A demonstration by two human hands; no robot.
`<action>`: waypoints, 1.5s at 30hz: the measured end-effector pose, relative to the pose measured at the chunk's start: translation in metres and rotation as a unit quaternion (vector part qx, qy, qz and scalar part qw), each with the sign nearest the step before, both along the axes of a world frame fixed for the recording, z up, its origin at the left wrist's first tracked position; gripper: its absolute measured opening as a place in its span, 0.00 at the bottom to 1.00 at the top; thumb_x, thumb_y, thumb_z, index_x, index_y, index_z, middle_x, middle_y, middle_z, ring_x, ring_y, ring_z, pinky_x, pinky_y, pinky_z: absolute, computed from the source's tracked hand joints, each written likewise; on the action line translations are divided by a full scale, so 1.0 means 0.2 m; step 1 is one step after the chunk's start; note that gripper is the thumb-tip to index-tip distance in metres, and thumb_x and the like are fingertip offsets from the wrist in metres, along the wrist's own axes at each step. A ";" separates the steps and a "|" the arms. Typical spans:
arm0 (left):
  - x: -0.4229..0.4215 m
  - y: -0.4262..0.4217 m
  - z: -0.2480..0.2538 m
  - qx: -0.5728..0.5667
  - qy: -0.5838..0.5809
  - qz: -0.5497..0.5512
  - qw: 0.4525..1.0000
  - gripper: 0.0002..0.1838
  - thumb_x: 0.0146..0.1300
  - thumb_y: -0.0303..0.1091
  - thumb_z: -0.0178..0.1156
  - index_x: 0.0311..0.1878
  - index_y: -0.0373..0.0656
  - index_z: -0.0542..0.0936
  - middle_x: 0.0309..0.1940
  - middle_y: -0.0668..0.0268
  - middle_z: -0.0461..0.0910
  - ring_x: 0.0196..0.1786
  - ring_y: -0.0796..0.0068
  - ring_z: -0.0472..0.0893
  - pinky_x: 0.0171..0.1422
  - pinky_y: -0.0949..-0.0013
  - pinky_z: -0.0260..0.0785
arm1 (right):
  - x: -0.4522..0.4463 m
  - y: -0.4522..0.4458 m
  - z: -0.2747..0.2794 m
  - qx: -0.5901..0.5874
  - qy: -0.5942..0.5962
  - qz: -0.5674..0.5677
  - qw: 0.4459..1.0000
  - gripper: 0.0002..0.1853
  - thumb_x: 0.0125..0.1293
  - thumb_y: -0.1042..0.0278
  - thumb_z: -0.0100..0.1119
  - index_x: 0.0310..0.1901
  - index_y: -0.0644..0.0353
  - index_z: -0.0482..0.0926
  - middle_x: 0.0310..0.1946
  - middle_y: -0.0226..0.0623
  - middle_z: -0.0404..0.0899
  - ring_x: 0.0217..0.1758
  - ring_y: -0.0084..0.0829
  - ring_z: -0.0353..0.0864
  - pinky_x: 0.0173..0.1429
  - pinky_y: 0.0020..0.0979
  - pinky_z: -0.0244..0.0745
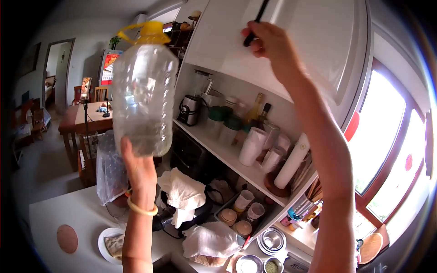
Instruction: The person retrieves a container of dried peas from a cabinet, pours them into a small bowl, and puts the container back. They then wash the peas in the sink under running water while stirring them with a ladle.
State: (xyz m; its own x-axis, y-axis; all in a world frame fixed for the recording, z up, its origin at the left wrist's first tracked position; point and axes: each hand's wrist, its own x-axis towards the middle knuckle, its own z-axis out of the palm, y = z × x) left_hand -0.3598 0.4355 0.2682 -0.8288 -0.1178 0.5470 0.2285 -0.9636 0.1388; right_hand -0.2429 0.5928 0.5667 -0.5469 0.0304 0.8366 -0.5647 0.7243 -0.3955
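On the left, my left hand grips the bottom of a large clear plastic jug, thumb up its near side. The jug is held nearly upright, topped by a yellow cap with a carrying loop. It looks empty, though glare hides part of the inside. My right arm reaches high, and the right hand has its fingers curled round a dark bar in front of the white wall cabinet door. The bar looks like the door's handle; its upper end runs out of view.
Below the cabinet, a shelf holds a blender, green-lidded jars, bottles and a paper roll. Lower down are a draped cream cloth, cups, metal bowls and a plate. A table stands behind at left.
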 end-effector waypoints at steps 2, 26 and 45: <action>-0.01 0.07 0.11 -0.024 0.059 -0.028 0.998 0.29 0.63 0.53 0.59 0.60 0.42 0.72 0.54 0.63 0.75 0.58 0.70 0.74 0.64 0.64 0.65 | 0.22 -0.10 -0.01 0.007 0.016 0.060 0.998 0.14 0.73 0.63 0.48 0.46 0.64 0.78 0.32 0.28 0.79 0.21 0.13 0.62 0.29 0.19 0.63; 0.50 1.75 0.97 -0.263 0.044 0.286 0.920 0.46 0.51 0.56 0.68 0.64 0.38 0.58 0.69 0.44 0.43 0.71 0.41 0.50 0.72 0.37 0.43 | 1.33 0.04 0.04 0.246 0.112 -0.013 0.963 0.20 0.71 0.77 0.41 0.63 0.60 0.68 0.69 0.31 0.60 0.50 0.14 0.74 0.41 0.15 0.70; 0.29 1.07 0.44 -0.040 -0.066 0.201 0.976 0.21 0.72 0.38 0.46 0.62 0.36 0.62 0.61 0.56 0.62 0.63 0.64 0.62 0.71 0.63 0.50 | -0.22 0.14 -0.09 -0.013 0.062 0.038 0.997 0.15 0.66 0.68 0.53 0.49 0.69 0.76 0.38 0.35 0.82 0.31 0.25 0.81 0.33 0.25 0.77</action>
